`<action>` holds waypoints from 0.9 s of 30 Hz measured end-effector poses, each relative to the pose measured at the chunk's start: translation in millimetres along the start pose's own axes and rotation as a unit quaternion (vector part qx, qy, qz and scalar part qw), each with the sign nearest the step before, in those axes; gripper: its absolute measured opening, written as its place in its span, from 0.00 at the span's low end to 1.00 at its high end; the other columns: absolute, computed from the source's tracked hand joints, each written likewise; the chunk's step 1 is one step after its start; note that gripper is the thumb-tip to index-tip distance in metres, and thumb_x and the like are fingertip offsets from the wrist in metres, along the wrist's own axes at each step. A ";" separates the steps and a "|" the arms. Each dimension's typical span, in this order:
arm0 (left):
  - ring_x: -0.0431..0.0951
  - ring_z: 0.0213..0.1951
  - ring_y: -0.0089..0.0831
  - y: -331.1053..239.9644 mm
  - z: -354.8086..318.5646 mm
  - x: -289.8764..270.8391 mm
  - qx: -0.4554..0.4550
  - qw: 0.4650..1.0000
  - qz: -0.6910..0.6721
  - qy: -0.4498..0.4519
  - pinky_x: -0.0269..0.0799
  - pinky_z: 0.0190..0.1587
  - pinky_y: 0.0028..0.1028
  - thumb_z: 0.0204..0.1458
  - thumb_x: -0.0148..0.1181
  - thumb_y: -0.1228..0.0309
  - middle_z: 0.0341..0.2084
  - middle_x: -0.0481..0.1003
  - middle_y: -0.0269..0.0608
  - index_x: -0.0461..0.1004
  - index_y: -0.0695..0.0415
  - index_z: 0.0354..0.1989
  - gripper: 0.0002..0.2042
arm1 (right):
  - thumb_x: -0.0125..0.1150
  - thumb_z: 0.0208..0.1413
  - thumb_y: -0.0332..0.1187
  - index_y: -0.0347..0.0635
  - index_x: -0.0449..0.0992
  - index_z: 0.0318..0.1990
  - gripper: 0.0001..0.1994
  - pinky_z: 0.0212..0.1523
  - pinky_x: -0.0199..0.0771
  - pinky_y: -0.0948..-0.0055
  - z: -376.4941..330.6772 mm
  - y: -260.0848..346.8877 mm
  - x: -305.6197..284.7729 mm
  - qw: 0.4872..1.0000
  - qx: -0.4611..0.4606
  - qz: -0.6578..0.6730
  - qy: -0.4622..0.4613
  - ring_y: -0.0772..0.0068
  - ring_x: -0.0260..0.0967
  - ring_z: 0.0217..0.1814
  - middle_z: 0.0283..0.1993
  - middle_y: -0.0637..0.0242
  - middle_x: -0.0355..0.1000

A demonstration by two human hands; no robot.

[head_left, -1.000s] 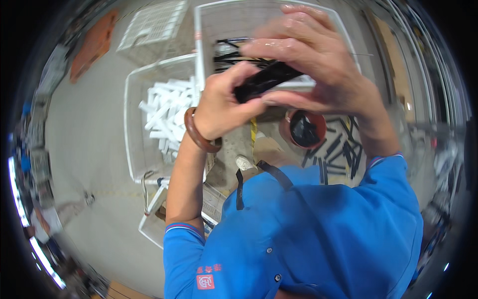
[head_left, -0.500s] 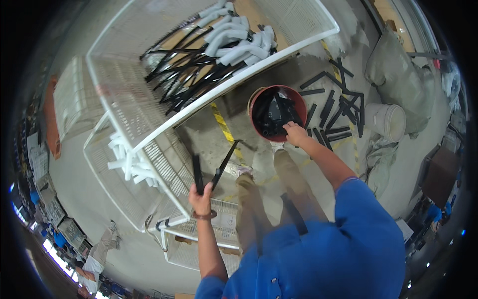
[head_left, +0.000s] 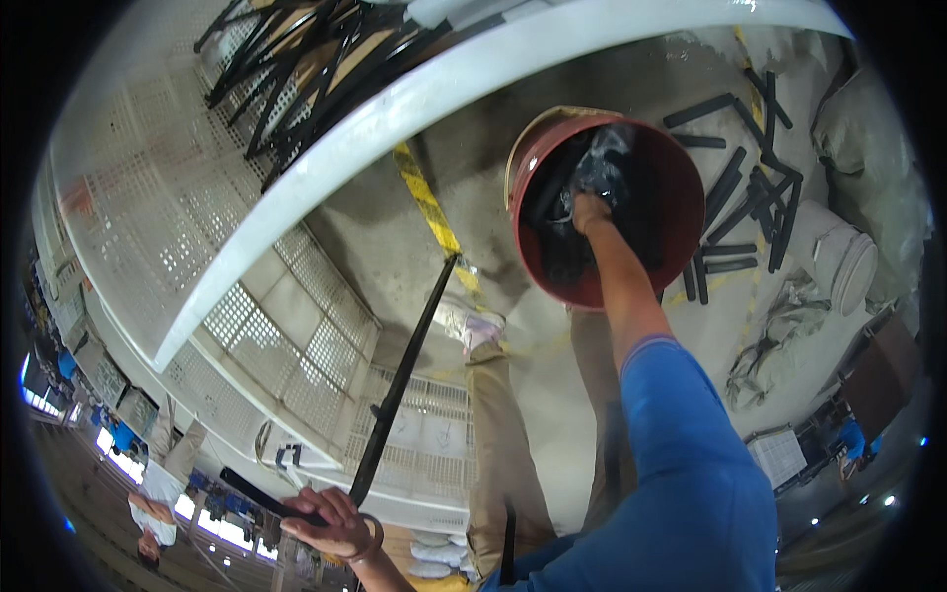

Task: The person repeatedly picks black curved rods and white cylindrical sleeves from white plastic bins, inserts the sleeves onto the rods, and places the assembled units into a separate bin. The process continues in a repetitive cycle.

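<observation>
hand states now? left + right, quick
Left hand: closed around two long black bars.
Right hand: down inside the red bucket among black parts; grip cannot be told.

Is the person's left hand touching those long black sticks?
Touching. The head view shows the left hand with fingers wrapped around two long black strips.

Factory or workshop floor. Bare concrete floor with yellow-black hazard tape at centre; white perforated metal racks at left carrying black rods; a red bucket and loose black strips at upper right; another worker at lower left.
</observation>
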State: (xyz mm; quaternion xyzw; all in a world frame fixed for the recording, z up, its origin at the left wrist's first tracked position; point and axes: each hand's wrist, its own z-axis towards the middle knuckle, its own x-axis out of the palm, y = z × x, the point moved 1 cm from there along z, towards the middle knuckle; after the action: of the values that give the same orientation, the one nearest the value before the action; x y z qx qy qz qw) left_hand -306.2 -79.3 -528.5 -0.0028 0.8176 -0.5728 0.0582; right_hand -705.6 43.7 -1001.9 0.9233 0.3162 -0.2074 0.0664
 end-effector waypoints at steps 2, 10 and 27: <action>0.54 0.08 0.17 0.9 1.3 1.1 -0.023 0.999 0.005 -0.043 0.50 0.09 0.18 0.65 0.44 0.47 0.12 0.56 0.28 0.64 0.53 0.33 0.20 | 0.56 0.55 0.25 0.56 0.63 0.67 0.30 0.58 0.72 0.57 -8.6 3.1 -11.0 0.998 -0.018 0.054 -0.016 0.50 0.68 0.62 0.57 0.53 0.72; 0.57 0.12 0.19 10.0 -13.9 32.9 -0.111 0.991 0.034 0.063 0.52 0.12 0.21 0.63 0.51 0.61 0.12 0.57 0.26 0.61 0.52 0.27 0.14 | 0.63 0.53 0.28 0.43 0.56 0.69 0.35 0.29 0.73 0.71 -193.9 -51.9 -127.2 0.903 -0.136 0.406 0.032 0.71 0.72 0.28 0.42 0.57 0.74; 0.58 0.18 0.27 -268.4 -123.7 68.2 0.166 0.863 0.308 0.364 0.58 0.21 0.31 0.57 0.61 0.63 0.12 0.60 0.42 0.66 0.63 0.23 0.18 | 0.72 0.41 0.33 0.50 0.74 0.47 0.22 0.40 0.71 0.62 -654.2 -73.3 -318.0 0.723 -0.529 0.081 -0.438 0.57 0.72 0.40 0.39 0.66 0.73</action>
State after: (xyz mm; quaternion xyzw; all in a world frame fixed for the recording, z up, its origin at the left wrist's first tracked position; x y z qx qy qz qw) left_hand -402.9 -60.7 -241.5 0.4677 0.6324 -0.6136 -0.0699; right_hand -754.4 90.8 -273.9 0.5670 0.2348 -0.3816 0.6912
